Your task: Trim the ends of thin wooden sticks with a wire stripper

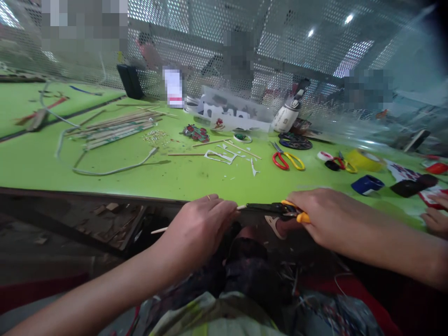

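Left fingers (pixel 224 208) grasp the stick (pixel 241 207), right fingers (pixel 299 200) grip the pliers (pixel 264 208) at its right end; keep the stick steady there

Stick (pixel 160 230): middle hidden by left hand (pixel 203 218); co-worker's hand (pixel 436 220) cut off.

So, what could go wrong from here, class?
The black tool with orange handles in the right hand might nip the left hand, which holds a thin pale wooden stick close to the tool's tip. Both hands are by the front edge of the green tabletop, so the stick could fall.
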Demonstrator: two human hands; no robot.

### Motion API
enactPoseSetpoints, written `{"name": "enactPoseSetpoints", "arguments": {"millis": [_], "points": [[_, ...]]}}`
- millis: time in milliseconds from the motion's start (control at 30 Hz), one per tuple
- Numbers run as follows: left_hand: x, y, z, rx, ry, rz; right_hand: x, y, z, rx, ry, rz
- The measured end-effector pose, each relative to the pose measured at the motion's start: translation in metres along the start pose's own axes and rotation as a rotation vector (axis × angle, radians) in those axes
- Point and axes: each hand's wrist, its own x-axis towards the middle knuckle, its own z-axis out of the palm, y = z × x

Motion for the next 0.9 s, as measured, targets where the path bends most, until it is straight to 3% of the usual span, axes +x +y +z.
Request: {"name": "enactPoseSetpoints", "arguments": {"millis": [133,233,333,467,533,733,900], "points": [[0.002,-0.002,-0.009,-0.324,-0.281,-0.216,-0.006,-0.003,-0.001,0.019,-0.045,0.068],[0.001,-0.003,-0.013,-0.466,-0.365,-0.266,-0.011,-0.007,-0.003,0.032,-0.052,0.058],[-0.001,-0.001,-0.013,-0.423,-0.242,-0.181,-0.013,-0.009,-0.006,0.071,-0.065,0.055],[-0.006,-0.001,-0.004,-0.153,0.062,0.019,-0.008,-0.008,-0.007,0.106,-0.109,0.046],[-0.008,-0.004,0.0,-0.008,0.141,0.109,-0.003,-0.005,-0.005,0.103,-0.095,0.026],[-0.003,-0.009,0.002,0.164,0.075,0.221,0.003,0.0,0.001,0.083,-0.009,-0.023],[0.004,-0.002,-0.008,-0.071,-0.082,-0.018,-0.005,-0.004,-0.001,0.066,-0.039,0.032]]}}
